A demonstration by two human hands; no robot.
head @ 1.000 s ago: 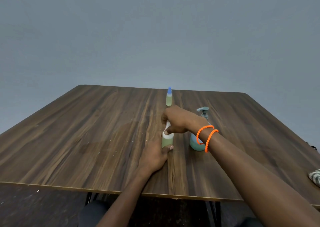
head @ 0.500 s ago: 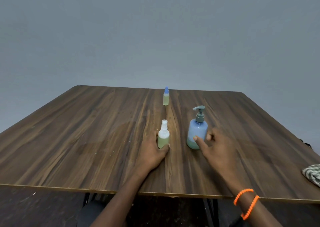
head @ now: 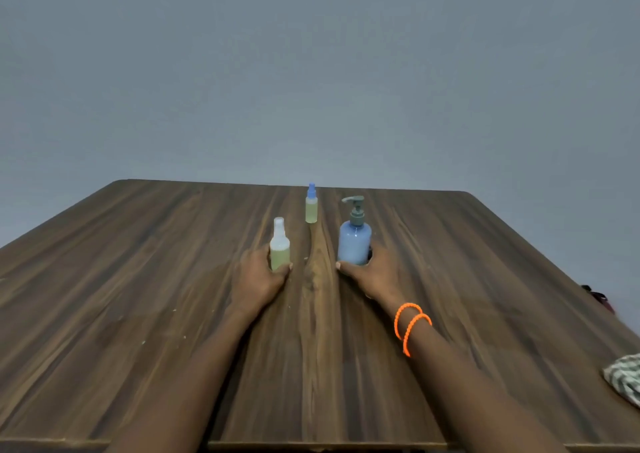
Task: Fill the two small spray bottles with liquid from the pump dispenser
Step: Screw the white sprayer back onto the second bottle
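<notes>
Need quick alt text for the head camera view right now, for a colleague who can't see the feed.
A person's left hand grips a white-capped spray bottle of greenish liquid while the right hand wraps the base of a blue pump dispenser, both upright on a dark wooden table. A blue-capped spray bottle stands farther back, untouched.

Dim, even light; faint shadows; soft focus throughout; wide-angle stretch at edges.

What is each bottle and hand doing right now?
Clear-capped small spray bottle: upright, capped, yellow-green liquid inside.
Blue-capped small spray bottle: upright, capped, alone.
Blue pump dispenser bottle: upright.
Left hand: holding clear-capped bottle.
Right hand: holding dispenser's base.
</notes>
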